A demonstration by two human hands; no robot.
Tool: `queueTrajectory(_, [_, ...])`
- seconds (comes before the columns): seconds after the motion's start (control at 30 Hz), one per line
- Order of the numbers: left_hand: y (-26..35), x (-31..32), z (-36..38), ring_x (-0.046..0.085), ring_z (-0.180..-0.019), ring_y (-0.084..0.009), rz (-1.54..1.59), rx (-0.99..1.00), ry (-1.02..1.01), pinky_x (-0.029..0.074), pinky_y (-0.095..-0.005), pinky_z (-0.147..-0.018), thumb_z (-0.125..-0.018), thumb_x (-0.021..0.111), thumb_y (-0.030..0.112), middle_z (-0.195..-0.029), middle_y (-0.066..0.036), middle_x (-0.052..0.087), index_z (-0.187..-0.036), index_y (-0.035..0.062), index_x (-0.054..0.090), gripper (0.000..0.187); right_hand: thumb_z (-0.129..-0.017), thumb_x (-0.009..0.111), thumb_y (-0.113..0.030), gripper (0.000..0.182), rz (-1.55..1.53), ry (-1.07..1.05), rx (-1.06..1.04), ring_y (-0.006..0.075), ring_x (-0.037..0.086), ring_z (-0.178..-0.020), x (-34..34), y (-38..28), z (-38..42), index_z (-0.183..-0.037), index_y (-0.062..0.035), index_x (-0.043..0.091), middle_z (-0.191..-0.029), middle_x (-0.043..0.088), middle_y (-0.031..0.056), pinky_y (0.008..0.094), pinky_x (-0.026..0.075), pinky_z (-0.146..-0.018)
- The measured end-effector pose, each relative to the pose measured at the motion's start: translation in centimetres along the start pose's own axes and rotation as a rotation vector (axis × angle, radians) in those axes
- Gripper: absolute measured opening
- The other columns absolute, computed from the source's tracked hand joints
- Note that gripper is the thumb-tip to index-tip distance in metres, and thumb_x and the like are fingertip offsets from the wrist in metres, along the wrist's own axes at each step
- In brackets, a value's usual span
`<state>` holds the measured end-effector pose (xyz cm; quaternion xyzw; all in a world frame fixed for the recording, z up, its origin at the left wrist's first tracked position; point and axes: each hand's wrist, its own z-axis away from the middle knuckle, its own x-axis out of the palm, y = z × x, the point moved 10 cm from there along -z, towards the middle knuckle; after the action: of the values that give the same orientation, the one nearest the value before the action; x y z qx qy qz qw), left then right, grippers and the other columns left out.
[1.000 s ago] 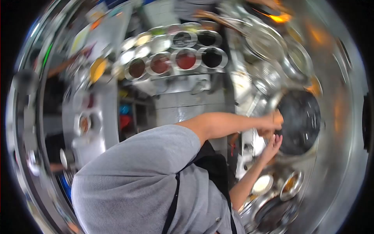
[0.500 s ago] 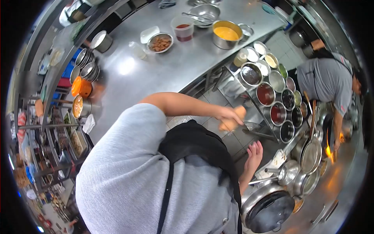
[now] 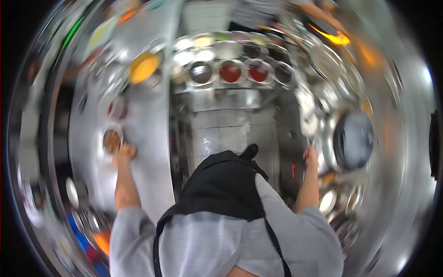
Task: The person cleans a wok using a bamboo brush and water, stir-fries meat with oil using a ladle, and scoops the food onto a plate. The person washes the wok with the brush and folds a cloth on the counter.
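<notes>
My left hand (image 3: 125, 152) reaches over the steel counter on the left, right at the near rim of a metal bowl of brown pieces (image 3: 111, 140). Motion smears its fingers. On the right, my right hand (image 3: 311, 154) is closed at the edge of the stove, just below a crumpled whitish cloth (image 3: 306, 111); what it grips is hidden. Beside that hand sits a large metal pan with a dark, round piece (image 3: 354, 141) over it.
Several metal pots of sauces (image 3: 230, 71) stand on a rack ahead. A pot of yellow liquid (image 3: 144, 68) is on the left counter (image 3: 150, 134). Another person's arm (image 3: 323, 17) is near a flame (image 3: 337, 39) at far right. Grey tiles (image 3: 217, 134) cover the floor.
The view has turned right toward the stove. My left hand, earlier across my front with a tan object, is now at the bowl on the left. My right hand has gone from spread to closed.
</notes>
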<state>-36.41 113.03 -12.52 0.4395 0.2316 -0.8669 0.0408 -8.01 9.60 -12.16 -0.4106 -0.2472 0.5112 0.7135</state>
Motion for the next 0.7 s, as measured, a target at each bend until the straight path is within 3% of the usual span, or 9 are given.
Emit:
queueTrajectory(0.03, [-0.9, -0.7, -0.3, 0.049, -0.122, -0.0175, -0.001, -0.022, -0.027, 0.032, -0.0399, -0.107, -0.095, 0.037, 0.037, -0.124, 0.001, 0.059, -0.114, 0.019, 0.065, 0.038, -0.093, 0.059, -0.021, 0.028, 0.102, 0.016, -0.237, 0.0105, 0.036, -0.041, 0.3, -5.3, 2.1, -0.068, -0.0144, 0.049, -0.055, 0.043, -0.0024, 0.0267, 0.03, -0.04])
queueTrajectory(0.1, [-1.7, -2.7, 1.1, 0.051, -0.106, -0.0191, 0.232, -0.079, 0.107, 0.036, -0.0402, -0.092, -0.093, 0.043, 0.036, -0.115, -0.001, 0.058, -0.116, 0.0182, 0.061, 0.034, -0.087, 0.067, -0.011, 0.011, -0.273, 0.05, -0.073, 0.0038, 0.034, -0.042, -0.5, -7.5, 5.4, -0.084, -0.0133, 0.057, -0.059, 0.045, -0.0079, 0.0212, 0.026, -0.038])
queueTrajectory(0.13, [-2.4, -3.4, 2.3, 0.051, -0.098, -0.0199, 0.575, -0.134, 0.179, 0.037, -0.0404, -0.085, -0.092, 0.046, 0.035, -0.111, -0.002, 0.058, -0.117, 0.0178, 0.059, 0.034, -0.088, 0.066, -0.01, 0.01, -0.436, 0.054, -0.065, 0.0023, 0.035, -0.043, -0.6, -7.5, 7.6, -0.094, -0.0115, 0.059, -0.061, 0.045, -0.0091, 0.0221, 0.029, -0.039])
queueTrajectory(0.2, [-0.8, -2.7, 6.3, 0.052, -0.083, -0.0215, 1.849, -0.273, 0.239, 0.041, -0.0406, -0.07, -0.089, 0.052, 0.034, -0.103, -0.003, 0.058, -0.12, 0.0171, 0.056, 0.035, -0.089, 0.062, -0.01, 0.015, -0.661, 0.03, -0.177, 0.0076, 0.041, -0.044, -0.2, -8.1, 12.0, -0.103, -0.0061, 0.058, -0.063, 0.049, -0.0042, 0.0252, 0.039, -0.044])
queueTrajectory(0.23, [1.0, -3.6, 7.7, 0.053, -0.075, -0.0223, 2.079, -0.264, 0.234, 0.042, -0.0408, -0.062, -0.088, 0.055, 0.034, -0.099, -0.004, 0.057, -0.121, 0.0167, 0.054, 0.036, -0.089, 0.062, -0.011, 0.017, -0.68, 0.066, -0.235, 0.0135, 0.049, -0.048, -0.3, -8.8, 14.4, -0.103, -0.0043, 0.056, -0.064, 0.051, 0.0005, 0.0281, 0.043, -0.046])
queueTrajectory(0.33, [6.7, -7.7, 9.8, 0.055, -0.052, -0.0247, 2.191, -0.103, 0.092, 0.047, -0.0412, -0.04, -0.085, 0.064, 0.032, -0.087, -0.006, 0.056, -0.124, 0.0155, 0.049, 0.045, -0.092, 0.057, -0.009, 0.015, -0.469, 0.201, -0.267, 0.0145, 0.051, -0.047, -4.0, -14.6, 22.8, -0.105, -0.0037, 0.052, -0.064, 0.049, 0.0021, 0.0301, 0.046, -0.042])
queueTrajectory(0.5, [16.6, -13.4, 7.7, 0.051, -0.046, -0.0237, 2.144, -0.171, -0.378, 0.044, -0.0386, -0.037, -0.087, 0.062, 0.032, -0.086, -0.006, 0.056, -0.123, 0.0115, 0.046, 0.044, -0.092, 0.053, -0.009, 0.009, -0.564, 0.539, -0.364, 0.0112, 0.044, -0.042, -15.8, -15.5, 28.5, -0.099, -0.0053, 0.049, -0.061, 0.044, -0.0001, 0.0291, 0.04, -0.035])
queueTrajectory(0.63, [29.6, -20.9, 3.4, 0.054, -0.061, -0.0199, 1.963, 0.323, -0.805, 0.046, -0.0373, -0.046, -0.089, 0.061, 0.031, -0.088, -0.005, 0.058, -0.114, 0.0062, 0.049, 0.038, -0.089, 0.053, -0.009, 0.008, -0.288, 0.854, -0.253, 0.0128, 0.047, -0.043, -25.4, -10.5, 30.9, -0.092, -0.0048, 0.047, -0.062, 0.049, 0.0021, 0.0314, 0.042, -0.034])
queueTrajectory(0.7, [37.0, -26.7, 2.4, 0.063, -0.082, -0.0225, 1.973, 0.207, -0.488, 0.054, -0.0363, -0.068, -0.085, 0.061, 0.023, -0.098, -0.008, 0.061, -0.118, 0.0004, 0.05, 0.042, -0.089, 0.053, -0.009, 0.008, -0.302, 0.888, -0.19, 0.0128, 0.047, -0.043, -28.1, -8.5, 31.9, -0.092, -0.0042, 0.048, -0.062, 0.048, 0.0022, 0.0307, 0.042, -0.034])
